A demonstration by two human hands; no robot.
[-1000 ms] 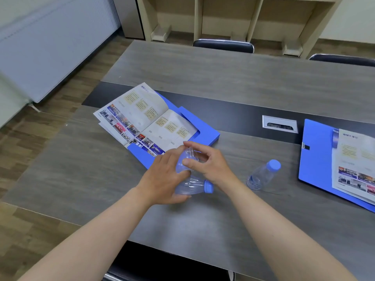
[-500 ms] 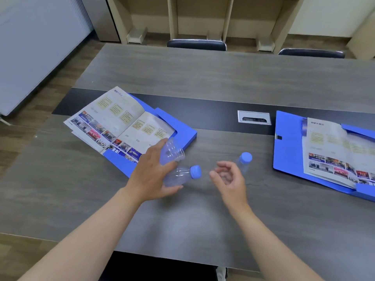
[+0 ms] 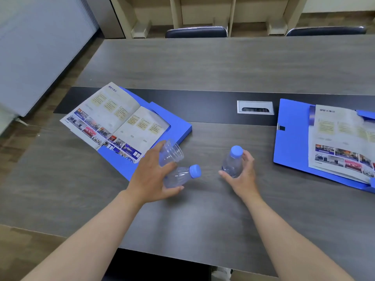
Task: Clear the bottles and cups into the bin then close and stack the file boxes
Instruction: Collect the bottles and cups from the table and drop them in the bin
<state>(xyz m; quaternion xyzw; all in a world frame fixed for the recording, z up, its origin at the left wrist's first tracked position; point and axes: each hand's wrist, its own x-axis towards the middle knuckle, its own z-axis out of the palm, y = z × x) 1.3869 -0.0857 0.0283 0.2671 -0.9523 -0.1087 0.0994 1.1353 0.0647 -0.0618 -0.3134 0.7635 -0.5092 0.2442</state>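
Left hand [image 3: 151, 175] grip clenched around two items at once: a clear plastic cup [image 3: 170, 152] lying on its side, rim pointing toward the far right, and under it a clear bottle with blue cap [image 3: 181, 176], also tipped sideways, cap pointing right. Thumb sits below the bottle; fingers wrap both from the left. Whether the bottle touches the bench [image 3: 203, 63] cannot be told.

Right hand [image 3: 242, 175] grip curled around a second clear bottle [image 3: 232, 163], blue cap up and leaning slightly toward the far side. Fingers on its right side, thumb reaching under from the left; grasp looks loose. Its base is at the bench surface or just off it, hard to tell. Both hands are near the middle of the bench, closer to the near edge, apart from each other.

Open blue file box [image 3: 178, 126] toward the left edge, with an open brochure [image 3: 115, 120] spread across it; the cup is just beside its near right corner. Second open blue file box [image 3: 292, 134] at the right edge, with another brochure [image 3: 341, 138] on it, partly out of frame. Metal cable port [image 3: 255, 107] set in the dark strip across the bench middle, between the two boxes. Two dark chair backs [image 3: 195, 31] at the far edge.
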